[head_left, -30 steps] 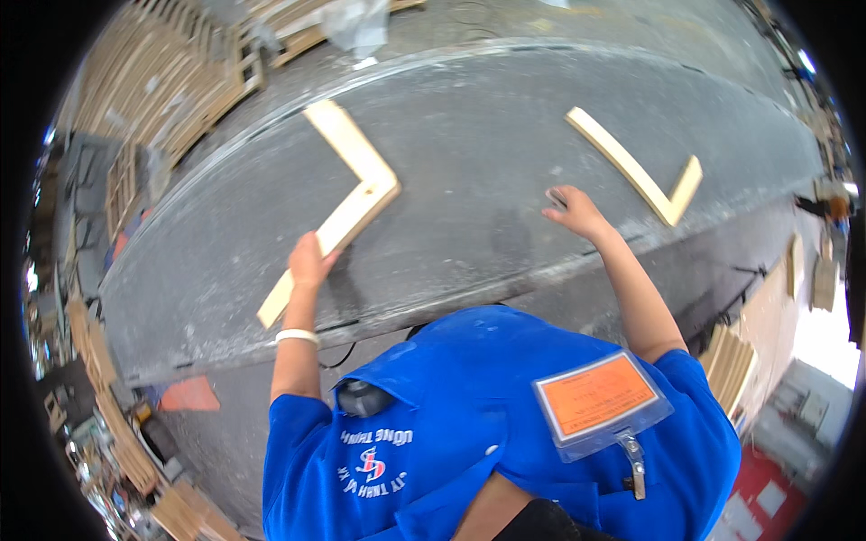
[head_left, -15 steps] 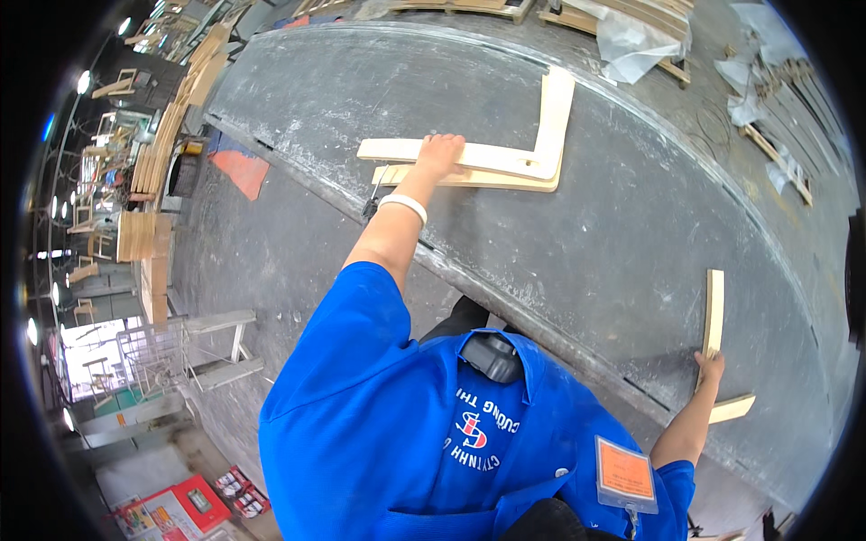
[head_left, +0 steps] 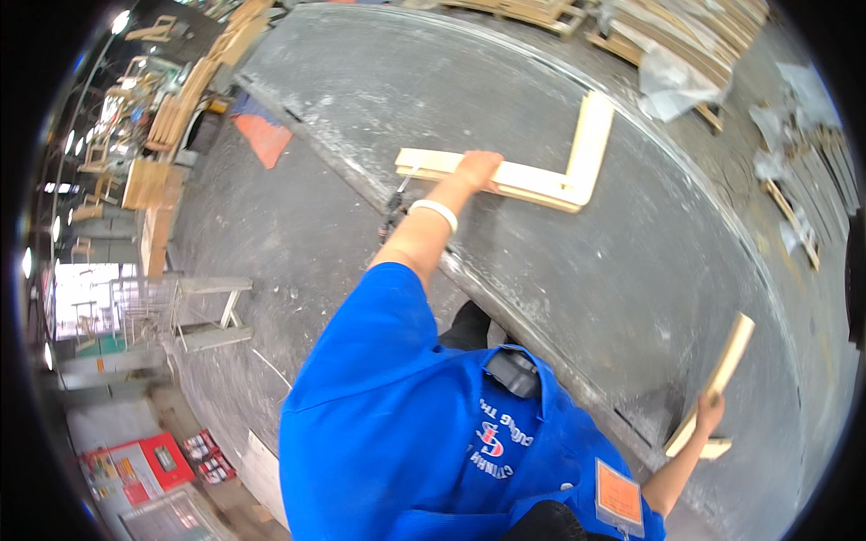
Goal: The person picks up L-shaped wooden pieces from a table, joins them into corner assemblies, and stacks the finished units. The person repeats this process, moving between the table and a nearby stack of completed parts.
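My left hand is closed around one arm of an L-shaped wooden piece, which lies nearly flush on a second like piece on the grey tabletop. Beside my left wrist a dark tool with a thin metal rod is at the table's near edge, partly hidden by the forearm. Off to the right, my right hand grips another angled wooden piece, whose long arm points away from me. Its shorter arm shows below the hand. The fingers partly cover where its arms meet.
The large grey table carries whitish scuffs, and its near edge runs close to my body. Beyond it stand pallets of timber with plastic sheeting. An orange cloth and a trestle are at left.
The two stacked pieces under my left hand have come closer into line. The piece in my right hand has turned, its long arm leaning right. The whole view has shifted.
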